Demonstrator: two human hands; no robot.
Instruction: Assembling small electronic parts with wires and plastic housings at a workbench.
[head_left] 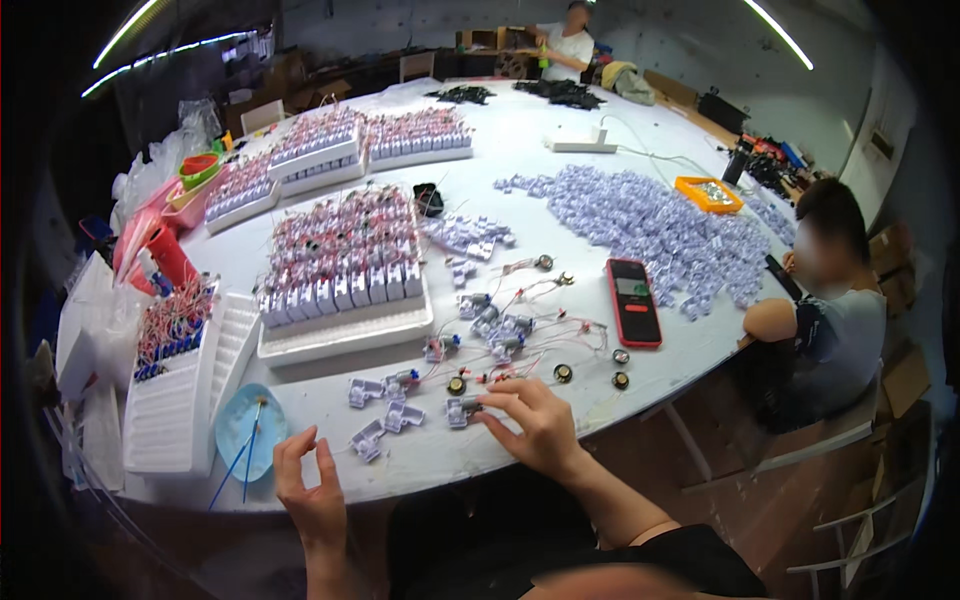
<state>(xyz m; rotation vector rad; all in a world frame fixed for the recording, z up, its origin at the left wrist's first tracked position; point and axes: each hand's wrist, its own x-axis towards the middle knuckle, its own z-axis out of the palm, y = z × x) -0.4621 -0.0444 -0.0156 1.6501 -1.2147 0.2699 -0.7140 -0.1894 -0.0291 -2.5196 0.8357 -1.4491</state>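
My right hand (540, 428) reaches over the front of the table. Its thumb and fingertips close on the right end of a small white plastic motor housing (460, 412), which rests on the tabletop. Near the table's front edge my left hand (310, 485) is raised, fingers curved and thumb apart, with nothing visible between them. Left of the held piece lie loose white plastic housings (368, 440). Beyond it are more housings with small motors (500, 335), joined to thin red and white wires. Round brass-coloured speakers (563, 374) lie to the right.
A foam tray (345, 340) of wired white units stands behind. A blue dish (232, 420) with thin brushes is at left, beside leaning foam trays (170, 430). A red-edged phone (634, 303) lies before a large heap of white parts (640, 225). One person (835, 300) sits at right; another (570, 50) is far back.
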